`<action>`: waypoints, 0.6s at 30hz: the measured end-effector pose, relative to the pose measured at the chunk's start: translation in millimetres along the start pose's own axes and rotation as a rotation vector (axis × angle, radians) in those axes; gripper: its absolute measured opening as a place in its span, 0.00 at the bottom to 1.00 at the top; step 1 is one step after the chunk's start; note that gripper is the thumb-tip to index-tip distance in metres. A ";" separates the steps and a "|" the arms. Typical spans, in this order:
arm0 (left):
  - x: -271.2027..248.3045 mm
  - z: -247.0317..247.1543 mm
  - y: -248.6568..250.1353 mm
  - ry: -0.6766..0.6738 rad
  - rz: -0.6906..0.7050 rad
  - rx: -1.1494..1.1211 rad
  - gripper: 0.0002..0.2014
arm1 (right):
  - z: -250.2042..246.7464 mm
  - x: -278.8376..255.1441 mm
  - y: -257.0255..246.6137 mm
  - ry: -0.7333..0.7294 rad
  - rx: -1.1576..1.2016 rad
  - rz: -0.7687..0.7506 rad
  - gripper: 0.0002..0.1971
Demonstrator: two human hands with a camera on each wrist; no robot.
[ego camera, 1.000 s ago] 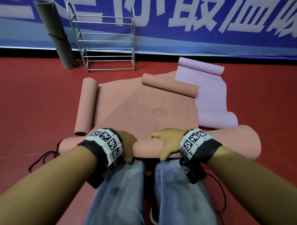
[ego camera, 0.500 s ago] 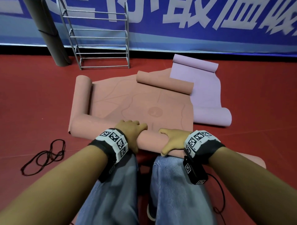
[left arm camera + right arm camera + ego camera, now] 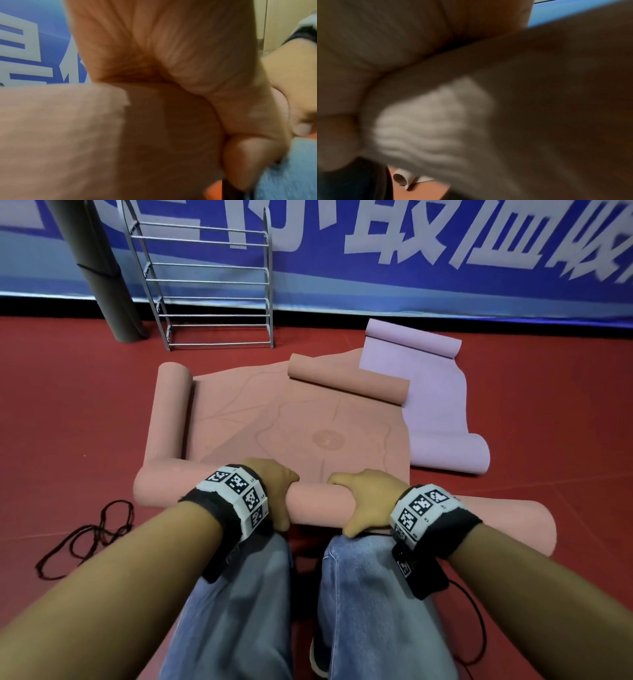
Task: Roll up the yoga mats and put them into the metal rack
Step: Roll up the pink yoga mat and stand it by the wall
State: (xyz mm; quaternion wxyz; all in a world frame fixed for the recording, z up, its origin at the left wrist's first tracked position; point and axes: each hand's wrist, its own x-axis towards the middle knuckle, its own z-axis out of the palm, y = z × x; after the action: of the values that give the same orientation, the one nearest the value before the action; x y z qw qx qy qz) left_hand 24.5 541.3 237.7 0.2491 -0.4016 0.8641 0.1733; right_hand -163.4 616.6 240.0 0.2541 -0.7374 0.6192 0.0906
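Hands, our left hand (image 3: 274, 487) and right hand (image 3: 368, 499), curl their fingers over the pink mat (image 3: 318, 505), keeping its roll tight, well short of the metal rack (image 3: 205, 282).

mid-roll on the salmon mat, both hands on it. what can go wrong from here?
1. The salmon mat roll looks uneven: tight at the left hand, flared and loose beyond the right hand, so it may telescope.
2. A second curl lies across the path ahead.
3. The mat overlaps the lilac mat and may drag it.
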 end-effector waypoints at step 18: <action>-1.8 14.9 1.4 0.114 0.044 -0.065 0.35 | -2.8 3.5 4.1 -0.101 0.045 0.042 0.45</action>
State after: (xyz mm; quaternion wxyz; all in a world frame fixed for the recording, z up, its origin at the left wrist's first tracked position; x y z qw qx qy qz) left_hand 28.7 550.6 226.7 0.1826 -0.3995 0.8794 0.1837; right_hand -167.0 611.8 239.8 0.2995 -0.7130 0.6227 0.1189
